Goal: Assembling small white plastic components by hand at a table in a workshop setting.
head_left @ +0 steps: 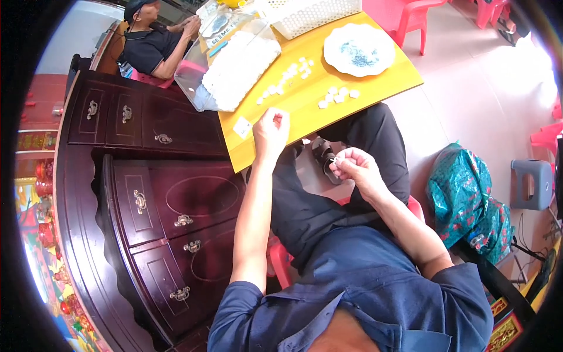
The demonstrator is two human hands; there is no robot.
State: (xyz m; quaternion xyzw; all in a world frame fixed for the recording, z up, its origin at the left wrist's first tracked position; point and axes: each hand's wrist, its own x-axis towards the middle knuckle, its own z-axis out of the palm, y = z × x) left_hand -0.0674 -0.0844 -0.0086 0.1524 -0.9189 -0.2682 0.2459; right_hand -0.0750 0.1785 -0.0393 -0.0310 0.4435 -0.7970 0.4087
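Your right hand pinches one small white piece at the fingertips, held over your lap, below the table edge. Your left hand is curled at the yellow table edge; can't tell if it grips anything. One white square lies just left of it. Beyond, two loose clusters of white pieces, roughly two dozen, exact count unclear. One patterned plate further out, one white basket, one clear bag full of white pieces. Another person sits at the far left corner. Dark wooden cabinet left of you, red chairs and tiled floor beyond.
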